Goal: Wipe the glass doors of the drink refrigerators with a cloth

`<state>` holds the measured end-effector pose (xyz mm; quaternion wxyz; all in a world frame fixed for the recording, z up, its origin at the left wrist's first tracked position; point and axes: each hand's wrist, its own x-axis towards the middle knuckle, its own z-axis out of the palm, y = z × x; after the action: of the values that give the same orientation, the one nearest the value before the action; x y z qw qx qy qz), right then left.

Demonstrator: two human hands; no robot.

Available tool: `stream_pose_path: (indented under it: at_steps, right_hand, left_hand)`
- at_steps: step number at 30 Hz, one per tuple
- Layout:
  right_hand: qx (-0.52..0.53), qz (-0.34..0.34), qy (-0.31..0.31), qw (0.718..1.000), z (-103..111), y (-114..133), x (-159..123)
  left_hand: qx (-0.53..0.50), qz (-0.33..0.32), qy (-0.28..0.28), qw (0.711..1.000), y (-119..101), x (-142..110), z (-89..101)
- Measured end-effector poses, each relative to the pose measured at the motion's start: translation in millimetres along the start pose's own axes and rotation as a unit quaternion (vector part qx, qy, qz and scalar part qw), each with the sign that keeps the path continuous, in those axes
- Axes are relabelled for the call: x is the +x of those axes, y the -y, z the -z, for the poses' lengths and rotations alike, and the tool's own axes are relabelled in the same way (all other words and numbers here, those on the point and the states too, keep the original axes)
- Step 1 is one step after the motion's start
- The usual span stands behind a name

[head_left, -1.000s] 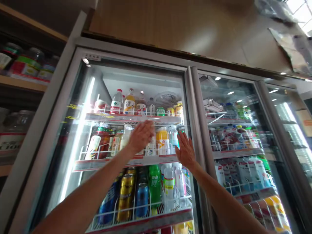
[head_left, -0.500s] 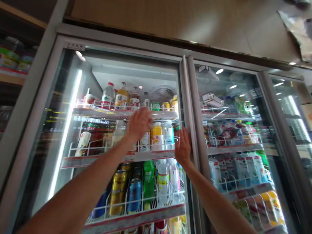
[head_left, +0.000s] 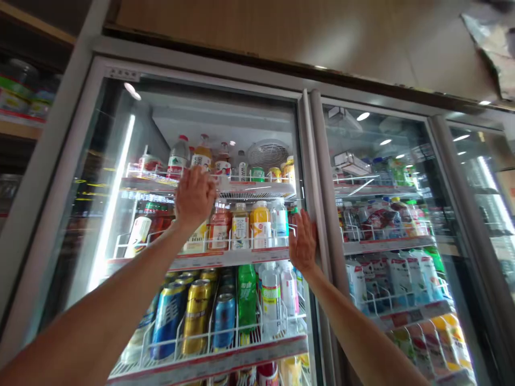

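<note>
My left hand [head_left: 196, 195] is raised with its palm toward the glass door [head_left: 225, 110] of a drinks fridge, in front of the upper shelf. Its fingers look slightly bent, and no object shows in it. Whether it presses on the glass I cannot tell. My right hand [head_left: 304, 241] lies flat with fingers up, beside the door's grey frame [head_left: 309, 161]. Behind the glass near my left hand stand an orange drink bottle [head_left: 201, 157] and a red-labelled water bottle [head_left: 177, 157]. A yellow juice bottle [head_left: 260, 225] is on the shelf below, between my hands.
Lower down, a rack holds gold cans [head_left: 196, 316], blue cans [head_left: 223, 320] and a green bottle [head_left: 246, 295]. To the right is a second fridge door [head_left: 378, 128] with packed shelves. An open shelf [head_left: 22, 126] with jars stands at the far left. Wooden panelling [head_left: 241, 32] runs above.
My left hand has moved left and slightly up across the glass, uncovering bottles on the middle shelf. My right hand stays at the door frame.
</note>
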<state>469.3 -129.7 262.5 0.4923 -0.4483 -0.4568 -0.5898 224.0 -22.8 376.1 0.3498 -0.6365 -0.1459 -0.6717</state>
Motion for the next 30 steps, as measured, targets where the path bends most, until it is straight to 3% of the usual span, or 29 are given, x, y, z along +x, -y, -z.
stream_pose_path:
  at_steps: [1,3,5,7,9,12,14,15,17,20,22,23,25,27,28,30]
  right_hand:
    - [-0.007,0.001,0.003,1.0,0,1,0]
    - [-0.016,0.004,0.008,1.0,-1,1,0]
    - [-0.019,0.01,0.008,1.0,-2,1,-1]
    - [-0.024,0.016,0.009,1.0,-2,0,-1]
    - [-0.035,0.019,0.011,0.999,-2,-1,-1]
    - [-0.061,0.027,0.024,0.998,-2,1,1]
    - [-0.077,0.03,0.046,0.995,-3,8,5]
    - [-0.084,0.027,0.054,0.995,-4,15,7]
    - [-0.089,0.024,0.065,0.994,-7,32,11]
    - [-0.076,0.052,0.081,0.992,-13,58,12]
    - [-0.068,0.069,0.088,0.991,-16,67,11]
    - [-0.066,0.07,0.085,0.992,-17,69,10]
    - [-0.063,0.069,0.072,0.993,-18,69,8]
    - [-0.064,0.069,0.058,0.994,-19,66,6]
    - [-0.066,0.069,0.052,0.994,-19,66,6]
    - [-0.071,0.069,0.044,0.994,-19,65,6]
  left_hand:
    - [0.004,0.015,-0.013,1.0,3,-1,2.6]
    - [0.003,-0.006,-0.006,1.0,-14,-16,1.0]
    - [-0.012,-0.092,0.036,0.995,-45,-42,-5.3]
    - [-0.037,-0.219,0.092,0.971,-57,-61,-7.7]
    - [-0.036,-0.239,0.105,0.965,-37,-63,0.3]
    - [-0.002,-0.093,0.033,0.995,26,-48,23.2]
    - [0.014,-0.02,-0.014,1.0,45,-44,31.7]
    - [0.016,-0.011,-0.024,1.0,40,-47,31.5]
    - [0.01,-0.052,-0.015,0.999,9,-62,23.3]
    - [-0.026,-0.234,0.05,0.971,-38,-88,7.8]
    - [-0.03,-0.275,0.077,0.958,-26,-90,9.8]
    - [-0.021,-0.253,0.082,0.964,-5,-86,15.8]
    - [0.016,-0.139,0.071,0.988,53,-69,33.6]
    - [0.059,0.012,0.01,0.998,104,-54,50.5]
    - [0.07,0.07,-0.026,0.995,117,-51,55.8]
    - [0.07,0.107,-0.054,0.99,113,-58,58.0]
